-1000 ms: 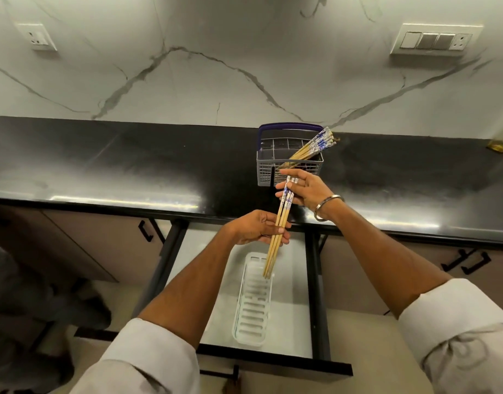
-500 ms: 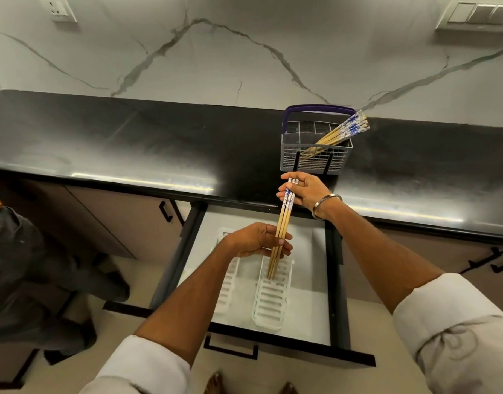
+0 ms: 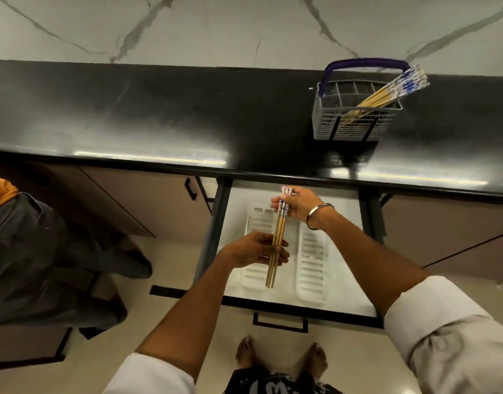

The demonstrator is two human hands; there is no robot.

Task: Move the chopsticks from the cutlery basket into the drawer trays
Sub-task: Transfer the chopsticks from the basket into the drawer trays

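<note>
Holding a small bundle of chopsticks (image 3: 276, 245) lengthwise, right hand (image 3: 297, 206) pinching the patterned tops and left hand (image 3: 254, 250) gripping the shafts, likely to line them up with the drawer tray (image 3: 257, 275) just beneath.

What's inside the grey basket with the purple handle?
A bunch of chopsticks leans in the right side of the cutlery basket, patterned ends sticking out. The other compartments look empty, though their bottoms are partly hidden by the walls.
</note>
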